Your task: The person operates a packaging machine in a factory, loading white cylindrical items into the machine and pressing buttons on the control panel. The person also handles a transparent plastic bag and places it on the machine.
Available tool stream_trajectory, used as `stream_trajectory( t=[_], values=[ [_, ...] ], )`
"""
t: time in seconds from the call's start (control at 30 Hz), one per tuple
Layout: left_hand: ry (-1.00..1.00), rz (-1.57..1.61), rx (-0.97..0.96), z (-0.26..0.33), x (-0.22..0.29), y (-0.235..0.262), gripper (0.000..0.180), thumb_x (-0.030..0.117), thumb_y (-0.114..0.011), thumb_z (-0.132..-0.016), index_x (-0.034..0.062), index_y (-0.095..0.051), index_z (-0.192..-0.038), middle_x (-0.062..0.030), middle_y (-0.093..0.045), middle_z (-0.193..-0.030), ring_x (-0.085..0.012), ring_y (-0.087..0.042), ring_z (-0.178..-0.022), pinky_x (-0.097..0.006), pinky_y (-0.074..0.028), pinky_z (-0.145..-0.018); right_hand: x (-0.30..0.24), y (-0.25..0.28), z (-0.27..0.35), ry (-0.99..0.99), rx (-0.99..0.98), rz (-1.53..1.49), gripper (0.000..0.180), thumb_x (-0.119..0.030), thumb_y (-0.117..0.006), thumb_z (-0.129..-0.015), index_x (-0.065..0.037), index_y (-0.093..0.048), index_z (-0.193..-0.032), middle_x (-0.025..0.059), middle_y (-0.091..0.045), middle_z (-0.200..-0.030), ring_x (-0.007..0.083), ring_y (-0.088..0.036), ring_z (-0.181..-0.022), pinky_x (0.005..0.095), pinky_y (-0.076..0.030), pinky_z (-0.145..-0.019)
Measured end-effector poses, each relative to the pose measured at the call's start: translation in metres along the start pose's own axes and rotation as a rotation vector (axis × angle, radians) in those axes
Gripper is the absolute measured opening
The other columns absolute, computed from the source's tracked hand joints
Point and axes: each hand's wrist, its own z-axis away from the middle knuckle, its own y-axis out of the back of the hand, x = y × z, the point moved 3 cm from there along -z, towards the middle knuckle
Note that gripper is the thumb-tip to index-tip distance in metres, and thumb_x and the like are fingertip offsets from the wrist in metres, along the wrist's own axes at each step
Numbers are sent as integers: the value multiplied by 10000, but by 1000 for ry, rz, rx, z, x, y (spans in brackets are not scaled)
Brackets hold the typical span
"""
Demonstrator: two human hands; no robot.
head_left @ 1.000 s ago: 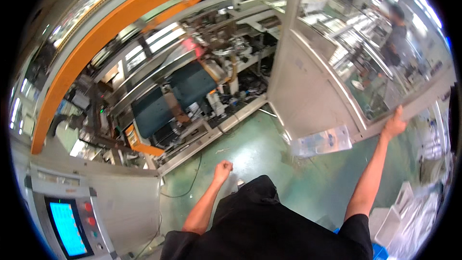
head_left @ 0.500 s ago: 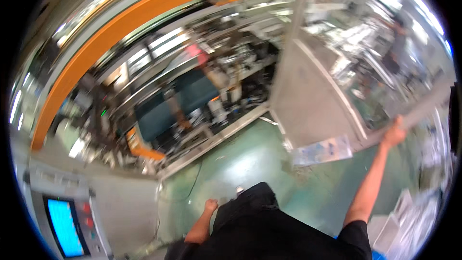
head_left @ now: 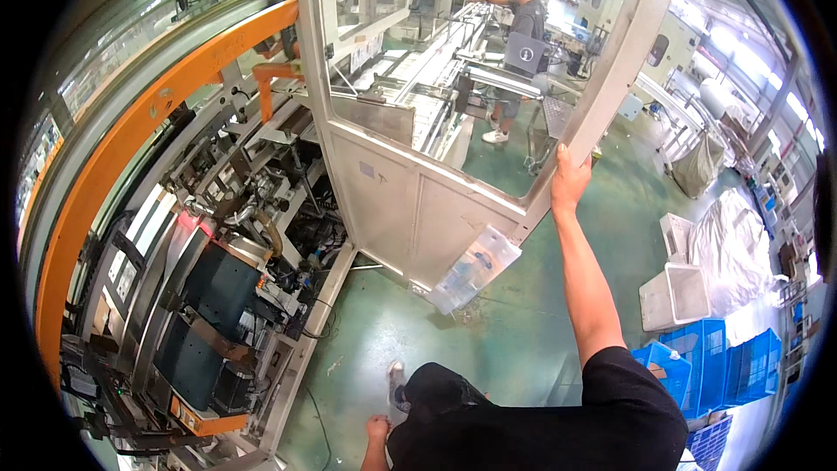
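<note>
My right arm reaches forward, and my right hand (head_left: 571, 179) is closed around the free edge of a beige metal machine door (head_left: 375, 201). The door stands swung out from the machine, with a clear window in its upper part and a solid panel below. A clear plastic sleeve (head_left: 475, 270) is fixed at its lower outer corner. Down by my left side, my left hand (head_left: 377, 426) is curled into a loose fist. Nothing shows in it, and it touches nothing that I can see.
The uncovered machine (head_left: 200, 296), with dark plates and an orange bar (head_left: 131, 157), fills the left. Blue crates (head_left: 702, 366), a white bin (head_left: 676, 296) and white sacking (head_left: 732, 253) stand at right. Behind the door, another person (head_left: 523, 35) works beside a conveyor. A cable (head_left: 318, 427) lies on the floor.
My view has turned to the right, so the blue-lit control screen has left the picture and the crates have come in. My right hand still grips the door edge; my left stays curled low.
</note>
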Motion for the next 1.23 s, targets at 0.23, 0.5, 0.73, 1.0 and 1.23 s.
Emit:
stream_trajectory(
  t=[0.23,0.5,0.73,1.0,1.23],
  values=[
    [361,-14,-55,-22,-15,-33,209,163,-529,-805,-26,-620,-798,-115,-617,-642,-190,-602,-543,-315,-475,-512,-12,-8,-2,-89,-82,-27,445,-300,-642,-826,72,-531,-1044,154,-618,-930,219,-573,-836,321,-435,-792],
    [198,-584,72,-57,-5,-38,318,281,-508,-742,10,-656,-822,-242,-626,-846,-383,-614,-807,-456,-480,-715,30,-3,-4,-132,-354,-287,404,-180,-573,-896,99,-450,-1162,150,-565,-1074,202,-531,-942,331,-410,-861],
    [535,-263,47,-71,129,-226,339,320,-536,-791,43,-640,-957,-189,-636,-968,-327,-606,-909,-416,-465,-818,32,13,-13,60,-535,-178,508,-244,-524,-914,118,-348,-1225,257,-487,-1151,302,-503,-1021,368,-380,-904],
    [130,-262,-391,-71,226,-344,348,360,-539,-808,62,-631,-962,-142,-650,-942,-293,-608,-913,-377,-471,-812,43,18,-33,-69,-665,-295,534,-236,-510,-917,175,-314,-1197,290,-459,-1164,320,-486,-1038,387,-368,-915],
    [573,-375,14,-47,146,-267,397,399,-543,-783,104,-644,-1029,-180,-626,-1042,-299,-600,-979,-384,-461,-865,43,10,-8,-48,-778,-231,561,-236,-492,-918,140,-254,-1260,299,-424,-1229,353,-444,-1107,395,-325,-975]
  ],
)
